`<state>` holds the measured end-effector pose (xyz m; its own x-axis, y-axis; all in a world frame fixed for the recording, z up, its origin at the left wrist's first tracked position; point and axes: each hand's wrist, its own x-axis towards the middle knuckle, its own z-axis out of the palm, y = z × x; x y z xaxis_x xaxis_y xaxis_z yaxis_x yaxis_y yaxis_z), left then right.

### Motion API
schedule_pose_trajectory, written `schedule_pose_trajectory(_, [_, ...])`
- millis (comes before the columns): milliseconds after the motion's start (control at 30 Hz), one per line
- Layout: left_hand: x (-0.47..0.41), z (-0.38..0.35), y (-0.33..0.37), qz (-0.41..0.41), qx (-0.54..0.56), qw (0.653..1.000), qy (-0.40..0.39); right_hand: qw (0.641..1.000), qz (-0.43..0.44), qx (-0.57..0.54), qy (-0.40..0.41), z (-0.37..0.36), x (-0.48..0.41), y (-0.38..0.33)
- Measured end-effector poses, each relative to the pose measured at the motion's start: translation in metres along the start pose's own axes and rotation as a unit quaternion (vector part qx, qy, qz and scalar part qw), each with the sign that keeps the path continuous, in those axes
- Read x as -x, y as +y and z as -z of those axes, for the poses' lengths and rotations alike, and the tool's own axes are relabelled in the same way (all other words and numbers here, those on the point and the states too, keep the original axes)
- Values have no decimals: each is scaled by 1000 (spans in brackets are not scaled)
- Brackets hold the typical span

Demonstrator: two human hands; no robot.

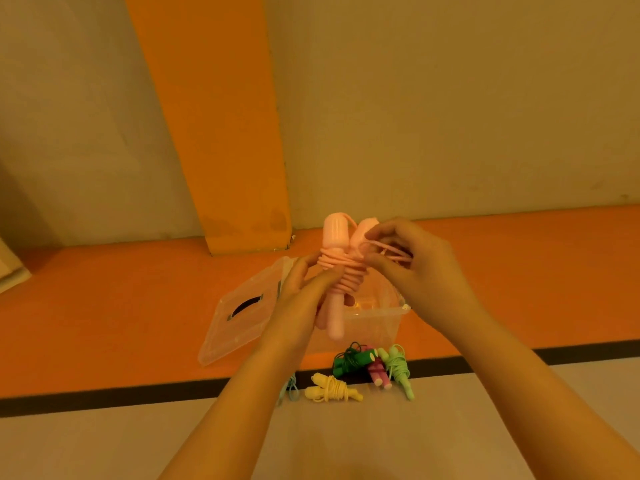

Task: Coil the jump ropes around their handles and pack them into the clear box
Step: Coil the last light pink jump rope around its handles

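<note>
A clear box is seen on the orange floor strip, its near wall partly hidden by the held rope and the left hand. Its clear lid is propped at a tilt against the box's left side. Just near of the box, four coiled ropes are laid along a black stripe: a yellow rope, a dark green rope, a magenta rope and a light green rope. A pale blue rope is mostly covered by the left forearm. An orange pillar is set against the far wall.

The pink jump rope is held in the air above the box, between the two hands. The left hand is wrapped around the two handles below the coils, with the thumb laid across the windings. The right hand is raised just right of the handles, and a loose loop of the pink cord is pinched in its curled fingers.

The two handles are kept side by side, nearly upright, splayed slightly at the top. The rounded ends are pointed up and far, the slim ends down toward the box.
</note>
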<state>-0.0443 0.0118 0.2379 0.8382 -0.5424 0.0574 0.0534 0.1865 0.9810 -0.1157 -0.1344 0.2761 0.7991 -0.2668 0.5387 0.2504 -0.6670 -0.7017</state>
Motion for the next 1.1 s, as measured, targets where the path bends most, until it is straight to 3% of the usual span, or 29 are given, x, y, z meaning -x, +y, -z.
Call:
schedule_pose_trajectory(267, [-10, 3, -4, -57, -109, 992, -10, 989, 71, 124, -29, -13, -9, 4])
schedule_pose_trajectory(433, [-21, 2, -12, -53, -123, 991, -2, 993, 23, 84, -82, -14, -12, 7])
schedule_pose_trajectory(833, [-22, -11, -5, -49, -176, 983, 29, 996, -32, 21, -83, 5, -15, 16])
schedule_pose_trajectory(933, [-21, -13, -5, -35, -178, 983, 29, 996, -44, 34, -69, 7, -13, 17])
schedule_pose_trajectory(1100, [-18, -13, -6, -31, -157, 987, 34, 991, 9, 136, 3, 5, -9, 16])
